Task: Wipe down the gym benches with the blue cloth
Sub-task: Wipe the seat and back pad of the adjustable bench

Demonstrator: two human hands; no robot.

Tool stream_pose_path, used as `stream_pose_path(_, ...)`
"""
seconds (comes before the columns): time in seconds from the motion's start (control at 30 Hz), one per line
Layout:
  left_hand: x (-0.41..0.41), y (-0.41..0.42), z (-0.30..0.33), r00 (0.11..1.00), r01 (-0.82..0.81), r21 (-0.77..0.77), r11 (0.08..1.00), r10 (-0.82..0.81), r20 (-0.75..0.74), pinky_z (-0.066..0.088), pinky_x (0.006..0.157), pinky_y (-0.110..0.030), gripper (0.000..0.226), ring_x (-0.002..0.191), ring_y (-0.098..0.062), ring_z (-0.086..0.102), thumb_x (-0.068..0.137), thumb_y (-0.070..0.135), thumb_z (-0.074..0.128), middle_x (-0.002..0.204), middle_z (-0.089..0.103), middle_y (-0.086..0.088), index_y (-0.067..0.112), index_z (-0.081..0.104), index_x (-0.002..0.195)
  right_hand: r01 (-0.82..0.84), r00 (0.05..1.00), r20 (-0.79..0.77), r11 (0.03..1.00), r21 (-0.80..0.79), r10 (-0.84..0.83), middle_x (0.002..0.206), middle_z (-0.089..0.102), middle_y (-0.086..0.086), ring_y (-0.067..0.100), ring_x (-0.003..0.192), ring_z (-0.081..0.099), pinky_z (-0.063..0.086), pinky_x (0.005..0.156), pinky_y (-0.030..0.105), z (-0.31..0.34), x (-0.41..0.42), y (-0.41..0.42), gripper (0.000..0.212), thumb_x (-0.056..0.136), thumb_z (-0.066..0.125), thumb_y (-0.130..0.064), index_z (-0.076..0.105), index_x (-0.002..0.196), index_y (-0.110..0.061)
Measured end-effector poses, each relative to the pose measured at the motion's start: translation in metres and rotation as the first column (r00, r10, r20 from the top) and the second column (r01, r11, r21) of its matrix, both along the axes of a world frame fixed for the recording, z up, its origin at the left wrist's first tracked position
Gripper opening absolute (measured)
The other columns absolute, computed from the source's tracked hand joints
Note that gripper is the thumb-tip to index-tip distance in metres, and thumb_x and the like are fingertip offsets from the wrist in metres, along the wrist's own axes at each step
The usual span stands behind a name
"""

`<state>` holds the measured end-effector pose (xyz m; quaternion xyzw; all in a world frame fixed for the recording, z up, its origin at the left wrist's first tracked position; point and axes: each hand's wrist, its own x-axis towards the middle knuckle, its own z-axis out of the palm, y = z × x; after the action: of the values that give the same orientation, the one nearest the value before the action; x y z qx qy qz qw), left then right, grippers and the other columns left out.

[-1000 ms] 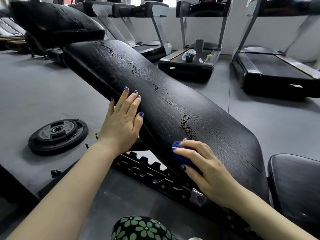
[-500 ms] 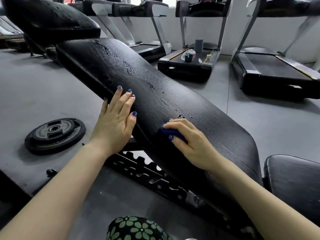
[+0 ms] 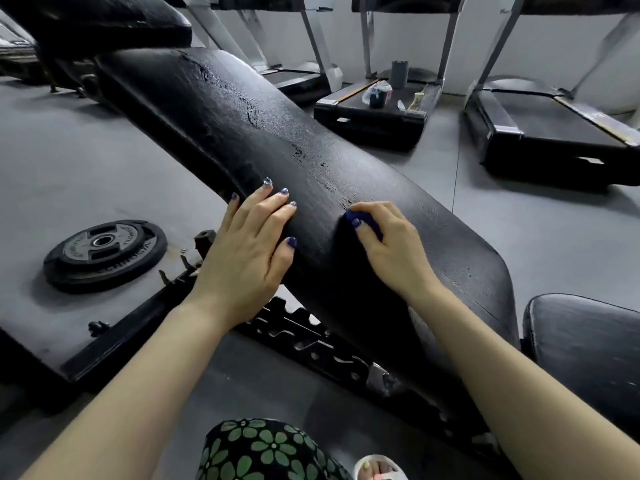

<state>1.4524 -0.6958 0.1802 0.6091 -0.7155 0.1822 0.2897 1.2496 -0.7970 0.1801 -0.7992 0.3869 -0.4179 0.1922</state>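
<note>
The left hand [image 3: 247,251] is lying flat, fingers straight, on the bench [image 3: 263,140]. At its 3 o'clock, the right hand [image 3: 391,247] is curling over the blue cloth [image 3: 363,221], apparently pressing it down.

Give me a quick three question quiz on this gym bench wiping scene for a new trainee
1. True or false: the left hand rests flat on the bench pad.
2. Which hand holds the blue cloth? A) left B) right C) neither
3. Fill in: the round thing on the floor left of the bench is a weight ____.

Key:
1. True; its fingers lie straight on the pad's near edge.
2. B; the right hand is curled over the cloth, pressing it to the pad.
3. plate
</note>
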Motion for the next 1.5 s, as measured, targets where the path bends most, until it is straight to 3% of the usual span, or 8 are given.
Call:
stream_pose_path(0.27, -0.001, -0.002, -0.003, 1.000, 0.011, -0.045, 0.999, -0.012, -0.006, 0.022, 0.114, -0.055, 0.050, 0.145, -0.023, 0.024, 0.097, 0.031, 0.030, 0.147, 0.042, -0.005, 0.007, 0.049, 0.137, -0.302, 0.948, -0.144, 0.944, -0.132, 0.283, 0.132, 0.056, -0.005, 0.011, 0.130, 0.047, 0.035, 0.111, 0.031, -0.020, -0.047, 0.064, 0.031, 0.097, 0.052, -0.021, 0.061, 0.126, -0.014)
stream_pose_path(0.4, -0.002, -0.002, -0.004, 1.000, 0.010, -0.040, 0.999, -0.011, -0.015, 0.020, 0.115, -0.054, 0.050, 0.145, -0.023, 0.023, 0.097, 0.031, 0.029, 0.147, 0.042, -0.005, 0.007, 0.049, 0.136, -0.239, 0.964, -0.138, 0.967, -0.087, 0.226, 0.132, 0.054, -0.008, 0.011, 0.129, 0.047, 0.039, 0.108, 0.036, -0.030, -0.067, 0.073, 0.033, 0.096, 0.050, -0.025, 0.061, 0.126, -0.019)
stream_pose_path(0.6, -0.001, -0.003, -0.004, 1.000, 0.016, -0.036, 0.999, -0.016, -0.004, 0.024, 0.113, -0.056, 0.049, 0.144, -0.026, 0.026, 0.097, 0.029, 0.030, 0.146, 0.043, -0.008, 0.005, 0.049, 0.135, -0.207, 0.969, -0.158, 0.974, -0.095, 0.191, 0.129, 0.054, -0.001, 0.012, 0.125, 0.046, 0.031, 0.109, 0.022, -0.006, -0.006, 0.062, 0.032, 0.095, 0.051, -0.018, 0.059, 0.126, -0.015)
stream_pose_path(0.83, -0.002, -0.003, -0.007, 1.000, 0.018, -0.060, 0.998, -0.020, -0.022, 0.020, 0.115, -0.055, 0.049, 0.144, -0.026, 0.024, 0.097, 0.029, 0.029, 0.146, 0.043, -0.007, 0.005, 0.048, 0.135, -0.272, 0.940, -0.232, 0.960, -0.070, 0.250, 0.140, 0.049, -0.005, 0.019, 0.137, 0.041, 0.035, 0.112, 0.042, -0.048, -0.098, 0.108, 0.036, 0.097, 0.048, -0.020, 0.057, 0.131, -0.015)
stream_pose_path(1.0, -0.003, -0.003, -0.006, 1.000, 0.011, -0.050, 0.999, -0.012, -0.015, 0.021, 0.114, -0.056, 0.049, 0.145, -0.026, 0.022, 0.096, 0.028, 0.029, 0.147, 0.041, -0.007, 0.005, 0.047, 0.136, -0.275, 0.950, -0.178, 0.957, -0.090, 0.256, 0.133, 0.053, -0.001, 0.014, 0.132, 0.045, 0.037, 0.110, 0.038, -0.027, -0.062, 0.078, 0.031, 0.098, 0.048, -0.022, 0.060, 0.125, -0.015)
stream_pose_path(1.23, -0.015, 0.005, -0.006, 0.989, -0.145, 0.010, 0.989, 0.145, -0.012, 0.007, 0.120, -0.045, 0.058, 0.149, -0.015, 0.007, 0.095, 0.034, 0.020, 0.157, 0.029, 0.001, 0.011, 0.039, 0.145, -0.293, 0.945, -0.170, 0.954, -0.056, 0.280, 0.126, 0.048, 0.006, 0.022, 0.123, 0.045, 0.031, 0.108, 0.026, 0.006, 0.002, 0.005, 0.034, 0.095, 0.051, -0.020, 0.059, 0.128, -0.016)
stream_pose_path(1.37, -0.045, 0.023, -0.012, 0.963, -0.266, 0.070, 0.962, 0.268, -0.028, -0.008, 0.118, -0.032, 0.064, 0.148, -0.007, -0.005, 0.096, 0.041, 0.014, 0.161, 0.017, 0.004, 0.014, 0.028, 0.151, -0.379, 0.913, -0.182, 0.924, -0.050, 0.364, 0.128, 0.052, 0.000, 0.014, 0.123, 0.048, 0.035, 0.108, 0.028, -0.009, -0.040, 0.001, 0.035, 0.096, 0.050, -0.018, 0.058, 0.129, -0.018)
stream_pose_path(1.5, -0.090, 0.044, -0.031, 0.960, -0.282, 0.090, 0.955, 0.280, 0.030, -0.002, 0.120, -0.038, 0.062, 0.149, -0.010, -0.003, 0.098, 0.042, 0.017, 0.161, 0.016, 0.003, 0.012, 0.028, 0.151, -0.320, 0.942, -0.113, 0.947, -0.026, 0.315, 0.130, 0.053, -0.003, 0.010, 0.123, 0.048, 0.038, 0.108, 0.032, -0.034, -0.091, -0.001, 0.033, 0.097, 0.053, -0.015, 0.059, 0.129, -0.020)
